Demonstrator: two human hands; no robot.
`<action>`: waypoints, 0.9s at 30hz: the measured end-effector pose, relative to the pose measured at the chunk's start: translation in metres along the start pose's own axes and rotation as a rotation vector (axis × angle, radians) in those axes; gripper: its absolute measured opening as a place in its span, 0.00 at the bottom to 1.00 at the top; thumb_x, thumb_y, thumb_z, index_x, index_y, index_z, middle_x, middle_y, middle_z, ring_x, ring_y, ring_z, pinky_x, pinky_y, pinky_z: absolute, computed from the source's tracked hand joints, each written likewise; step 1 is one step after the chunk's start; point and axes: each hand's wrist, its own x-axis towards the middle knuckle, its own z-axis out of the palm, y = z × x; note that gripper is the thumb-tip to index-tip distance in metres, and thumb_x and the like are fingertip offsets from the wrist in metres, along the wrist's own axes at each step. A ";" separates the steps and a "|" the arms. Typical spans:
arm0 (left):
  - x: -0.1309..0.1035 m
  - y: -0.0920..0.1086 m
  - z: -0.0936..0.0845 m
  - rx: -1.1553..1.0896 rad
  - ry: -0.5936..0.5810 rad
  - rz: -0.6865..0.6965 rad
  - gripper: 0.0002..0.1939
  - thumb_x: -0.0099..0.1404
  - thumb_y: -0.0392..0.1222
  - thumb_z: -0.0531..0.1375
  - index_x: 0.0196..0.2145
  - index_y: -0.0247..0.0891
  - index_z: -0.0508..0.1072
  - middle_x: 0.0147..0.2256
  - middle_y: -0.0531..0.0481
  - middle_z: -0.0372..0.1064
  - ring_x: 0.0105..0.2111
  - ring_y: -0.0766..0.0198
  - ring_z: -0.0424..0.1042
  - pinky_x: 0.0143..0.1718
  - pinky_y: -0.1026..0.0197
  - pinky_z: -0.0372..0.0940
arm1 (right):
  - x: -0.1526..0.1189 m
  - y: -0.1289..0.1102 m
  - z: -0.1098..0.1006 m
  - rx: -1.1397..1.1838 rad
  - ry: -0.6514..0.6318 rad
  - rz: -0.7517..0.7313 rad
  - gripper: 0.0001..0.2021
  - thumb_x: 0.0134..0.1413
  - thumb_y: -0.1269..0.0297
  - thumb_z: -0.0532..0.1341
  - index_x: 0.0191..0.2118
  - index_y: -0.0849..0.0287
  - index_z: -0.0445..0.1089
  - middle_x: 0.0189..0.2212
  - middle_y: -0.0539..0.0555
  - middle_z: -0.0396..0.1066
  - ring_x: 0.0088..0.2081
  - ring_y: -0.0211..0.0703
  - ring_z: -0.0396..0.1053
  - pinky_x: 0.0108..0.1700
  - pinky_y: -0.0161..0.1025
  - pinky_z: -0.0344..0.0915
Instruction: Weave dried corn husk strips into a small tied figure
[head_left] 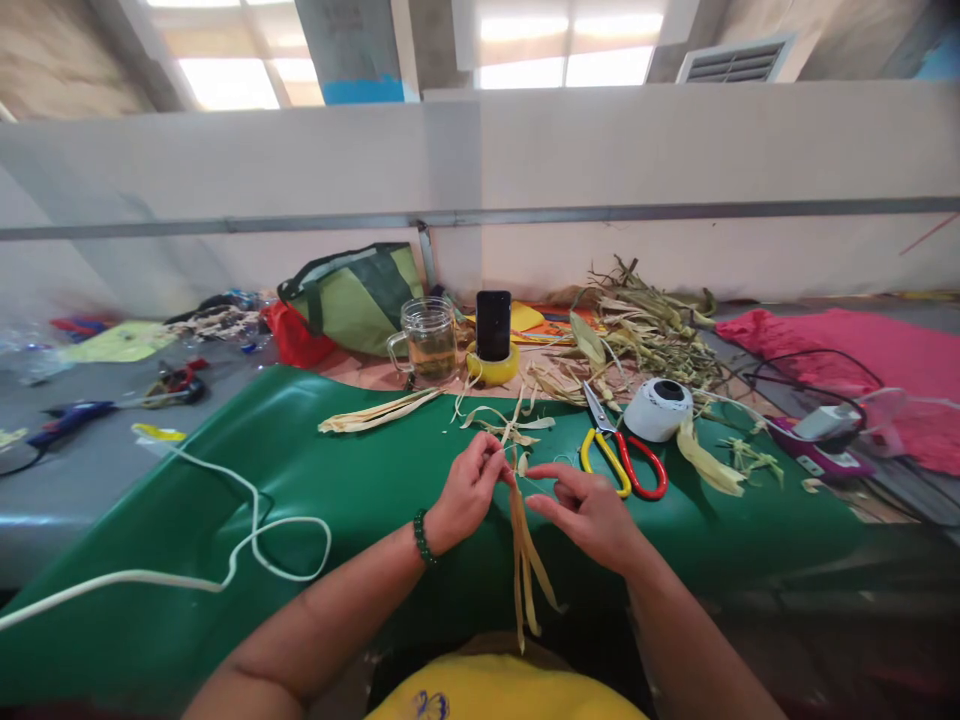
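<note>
My left hand (472, 490) pinches a bundle of pale dried strips (523, 550) near its top, over the green mat (420, 480). The strips' lower ends hang toward my lap, and thin leafy pieces spread above the pinch. On the right of the bundle is my right hand (585, 510), its index finger and thumb apart; its other fingers are curled. A thin thread runs near the right fingertips. Red-and-yellow scissors (621, 450) lie to the right, beside a white cone spool (658, 408).
Behind the mat's edge stand a glass mug (429, 340) and a phone (493, 325) on a yellow tape roll (493, 368). Dried stalks (652, 320) are heaped back right. A white cable (255, 530) loops on the left; a strip bundle (379, 411) lies behind it.
</note>
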 end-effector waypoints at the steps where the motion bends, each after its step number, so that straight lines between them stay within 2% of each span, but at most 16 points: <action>1: -0.002 0.000 0.001 0.047 0.000 0.022 0.10 0.66 0.47 0.48 0.31 0.39 0.58 0.25 0.54 0.67 0.27 0.67 0.68 0.33 0.63 0.63 | 0.001 0.001 0.004 -0.005 0.005 -0.014 0.18 0.53 0.53 0.59 0.44 0.60 0.72 0.13 0.40 0.46 0.17 0.33 0.45 0.21 0.32 0.46; 4: -0.006 0.000 0.003 0.222 -0.013 0.137 0.08 0.67 0.44 0.46 0.32 0.40 0.58 0.26 0.53 0.67 0.26 0.67 0.67 0.32 0.64 0.61 | 0.006 0.010 0.017 -0.048 0.044 -0.042 0.18 0.53 0.55 0.59 0.46 0.59 0.71 0.13 0.41 0.50 0.17 0.33 0.48 0.22 0.32 0.48; 7: -0.008 -0.002 0.003 0.363 -0.008 0.258 0.07 0.67 0.40 0.46 0.31 0.40 0.58 0.27 0.52 0.65 0.27 0.67 0.65 0.32 0.64 0.60 | 0.010 0.020 0.027 -0.104 0.082 -0.065 0.13 0.55 0.57 0.58 0.40 0.58 0.74 0.15 0.44 0.61 0.17 0.34 0.55 0.24 0.33 0.52; 10: -0.007 -0.005 0.002 0.427 0.028 0.295 0.07 0.66 0.39 0.46 0.30 0.40 0.58 0.27 0.53 0.63 0.27 0.67 0.63 0.32 0.64 0.59 | 0.012 0.026 0.030 -0.117 0.111 -0.094 0.13 0.56 0.56 0.57 0.32 0.59 0.74 0.20 0.49 0.70 0.20 0.35 0.62 0.25 0.32 0.55; 12: -0.005 -0.006 0.002 0.408 0.036 0.269 0.06 0.66 0.39 0.47 0.30 0.40 0.59 0.26 0.53 0.62 0.27 0.67 0.63 0.31 0.64 0.59 | 0.011 0.026 0.030 -0.112 0.135 -0.114 0.14 0.56 0.56 0.56 0.30 0.59 0.73 0.19 0.49 0.70 0.19 0.34 0.62 0.24 0.31 0.55; 17: -0.002 -0.001 0.001 0.275 -0.015 0.147 0.05 0.64 0.41 0.51 0.31 0.39 0.60 0.26 0.54 0.62 0.26 0.69 0.63 0.30 0.66 0.59 | 0.008 0.023 0.029 -0.116 0.180 -0.128 0.14 0.56 0.56 0.56 0.27 0.59 0.71 0.12 0.44 0.58 0.15 0.32 0.54 0.20 0.31 0.49; 21: -0.001 0.001 0.000 0.133 -0.055 0.079 0.04 0.61 0.40 0.54 0.31 0.38 0.60 0.26 0.55 0.63 0.27 0.69 0.66 0.30 0.66 0.61 | 0.007 0.023 0.032 -0.138 0.223 -0.136 0.11 0.55 0.58 0.57 0.36 0.59 0.72 0.12 0.41 0.55 0.14 0.31 0.53 0.19 0.31 0.49; 24: 0.001 0.001 0.000 0.115 -0.042 0.046 0.05 0.60 0.39 0.54 0.29 0.38 0.59 0.24 0.56 0.62 0.25 0.69 0.66 0.28 0.66 0.61 | 0.007 0.025 0.035 -0.156 0.258 -0.193 0.12 0.56 0.58 0.57 0.38 0.58 0.74 0.12 0.43 0.60 0.14 0.32 0.56 0.20 0.31 0.52; 27: 0.002 0.001 -0.001 0.087 -0.038 0.011 0.04 0.60 0.38 0.54 0.30 0.38 0.60 0.24 0.56 0.63 0.25 0.69 0.66 0.28 0.66 0.61 | 0.008 0.026 0.035 -0.124 0.295 -0.276 0.13 0.59 0.58 0.56 0.36 0.58 0.75 0.20 0.50 0.73 0.19 0.34 0.66 0.24 0.31 0.59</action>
